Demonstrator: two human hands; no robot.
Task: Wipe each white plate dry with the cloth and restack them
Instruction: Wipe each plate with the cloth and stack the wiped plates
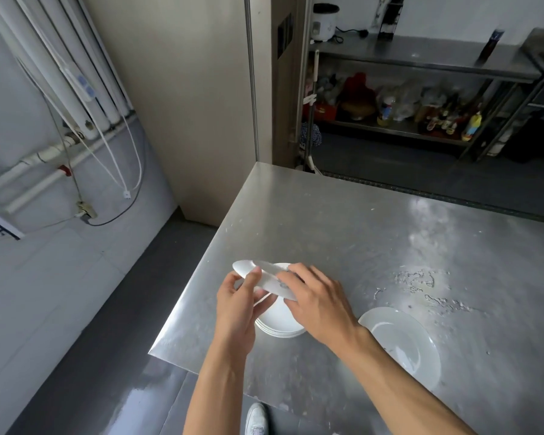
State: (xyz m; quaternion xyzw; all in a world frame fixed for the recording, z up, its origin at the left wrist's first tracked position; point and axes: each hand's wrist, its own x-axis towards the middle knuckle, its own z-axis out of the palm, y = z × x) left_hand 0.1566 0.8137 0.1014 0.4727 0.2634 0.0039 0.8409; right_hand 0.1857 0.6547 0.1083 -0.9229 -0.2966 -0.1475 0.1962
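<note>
A white plate (264,274) is held tilted above a stack of white plates (280,321) near the table's left front corner. My left hand (236,306) grips the tilted plate's near rim, thumb on top. My right hand (314,296) lies over the plate's right side. A small bit of grey cloth (283,281) shows under its fingers, against the plate, and the rest of the cloth is hidden by the hand. Another single white plate (402,340) lies flat on the table to the right of the stack.
The steel table (358,233) has water drops and smears (421,287) right of the hands. Its left edge and front corner are close to the stack. Beyond the table stand a partition wall (186,105) and steel shelves (421,89) with bottles. My shoe (256,419) shows on the floor.
</note>
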